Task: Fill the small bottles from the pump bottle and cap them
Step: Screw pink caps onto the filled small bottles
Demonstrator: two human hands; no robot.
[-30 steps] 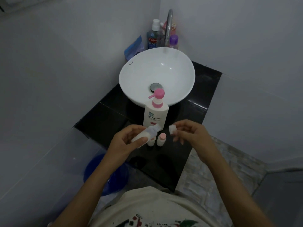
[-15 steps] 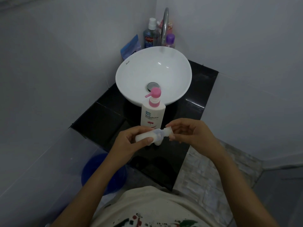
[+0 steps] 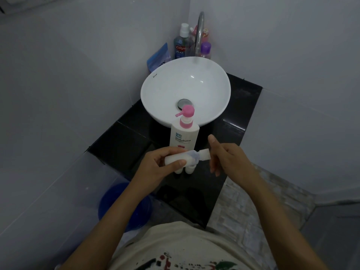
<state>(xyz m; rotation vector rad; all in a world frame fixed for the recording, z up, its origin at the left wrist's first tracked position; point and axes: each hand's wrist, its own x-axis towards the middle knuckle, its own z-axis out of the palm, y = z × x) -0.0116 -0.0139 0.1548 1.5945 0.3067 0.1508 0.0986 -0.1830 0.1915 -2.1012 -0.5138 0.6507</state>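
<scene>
A round white ceramic basin (image 3: 185, 90) sits on a glossy black tiled counter (image 3: 124, 145). The tall white plastic pump bottle (image 3: 184, 138) has a pink pump head and blue lettering (a red mark shows low on its label). The small translucent bottle (image 3: 180, 158) holds white liquid under a white cap (image 3: 205, 154). Behind stand a blue mouthwash bottle (image 3: 180, 48) and a purple-capped bottle (image 3: 205, 49). A round blue plastic bucket (image 3: 116, 203) sits below.

Bare forearms (image 3: 109, 221), cream shirt (image 3: 175, 248), colourful print

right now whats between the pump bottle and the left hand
In the head view, only bare black counter lies between the pump bottle and the left hand, which grips a small bottle.
</scene>
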